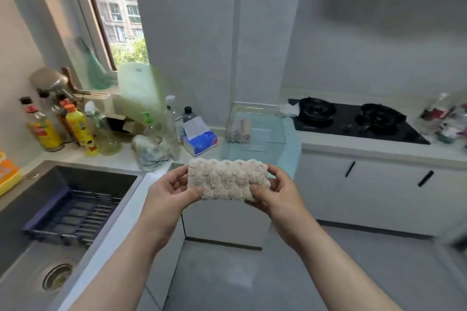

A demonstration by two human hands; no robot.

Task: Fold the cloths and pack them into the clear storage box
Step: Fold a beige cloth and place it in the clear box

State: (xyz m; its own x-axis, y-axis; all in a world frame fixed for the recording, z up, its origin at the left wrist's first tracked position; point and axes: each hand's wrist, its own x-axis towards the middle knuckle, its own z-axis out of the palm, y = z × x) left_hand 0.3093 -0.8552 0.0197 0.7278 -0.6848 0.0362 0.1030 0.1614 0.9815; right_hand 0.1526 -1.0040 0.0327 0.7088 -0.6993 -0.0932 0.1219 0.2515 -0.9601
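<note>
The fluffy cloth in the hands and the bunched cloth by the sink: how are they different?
The beige cloth is folded into a neat rectangle; the white-and-blue cloth is a crumpled heap. The beige cloth is gripped in the air by the left hand and right hand; the white-and-blue cloth lies untouched on the counter. Both look soft and fluffy.

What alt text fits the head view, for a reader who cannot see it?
A left hand and a right hand hold a folded beige cloth by its ends; a clear storage box stands on the counter behind.
</note>
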